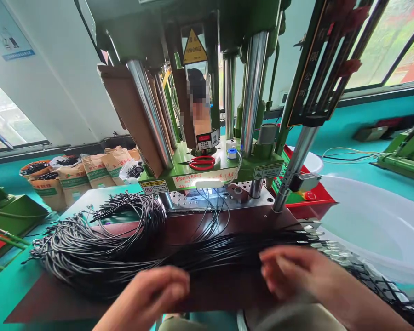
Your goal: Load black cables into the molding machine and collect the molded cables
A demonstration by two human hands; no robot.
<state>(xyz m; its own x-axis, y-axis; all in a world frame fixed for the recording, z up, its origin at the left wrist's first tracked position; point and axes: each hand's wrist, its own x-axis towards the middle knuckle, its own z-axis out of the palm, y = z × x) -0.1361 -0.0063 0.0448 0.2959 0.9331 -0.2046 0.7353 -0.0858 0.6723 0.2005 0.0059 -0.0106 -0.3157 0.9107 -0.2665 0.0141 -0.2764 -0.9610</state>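
A long bundle of thin black cables (221,250) lies across the dark red board (227,287), with a looped heap of them (89,248) at the left. My left hand (162,287) is at the near side of the bundle, its fingers curled; whether they hold anything is hidden. To the right, my right hand (290,271) is slightly blurred, fingers bent toward the thumb, close to the cables' right part. Several cables hang from the lit slot of the green press (210,177) onto the board. White connector ends (331,248) lie at the bundle's right.
Red-handled scissors (202,162) and a blue-and-white tape roll (232,153) rest on the press ledge. A metal post (296,161) rises at the right, beside a large white tub (372,225). Paper sacks (72,177) stand at the back left. A person is partly visible behind the press.
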